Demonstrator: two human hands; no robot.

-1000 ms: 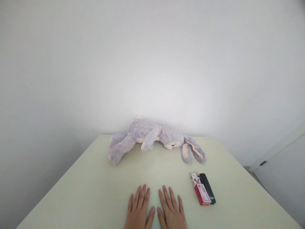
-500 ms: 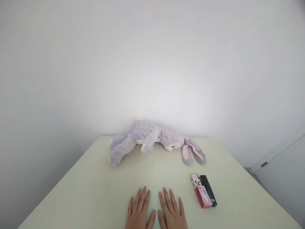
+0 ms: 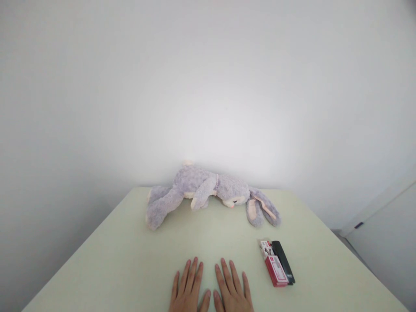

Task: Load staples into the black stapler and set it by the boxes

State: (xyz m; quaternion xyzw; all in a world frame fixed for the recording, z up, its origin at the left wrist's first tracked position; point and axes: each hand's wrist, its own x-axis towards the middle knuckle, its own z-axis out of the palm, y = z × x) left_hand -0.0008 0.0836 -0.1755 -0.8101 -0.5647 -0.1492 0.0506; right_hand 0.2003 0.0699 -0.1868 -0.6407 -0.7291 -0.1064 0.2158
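Both hands lie palm down at the near edge of the view, side by side with a small gap between the thumbs. My left hand (image 3: pixel 187 288) rests flat on the pale green table (image 3: pixel 107 268), fingers stretched out and holding nothing. Flat on the same surface, my right hand (image 3: pixel 232 288) is likewise open. To its right lie a black stapler (image 3: pixel 284 262) and a red and white small box (image 3: pixel 276 271), side by side and touching. Behind the box is a small white pack (image 3: pixel 267 248) with dark print.
A lilac plush rabbit (image 3: pixel 195 182) lies on its side along the table's far edge, ears to the right, feet to the left. Behind it rises a white wall (image 3: pixel 208 86). At the far right a white door panel (image 3: pixel 390 234) shows a dark fitting (image 3: pixel 359 225).
The whole view has shifted very slightly, with everything a little lower and further left in the picture. Both hands stay flat on the table, and no object has moved.
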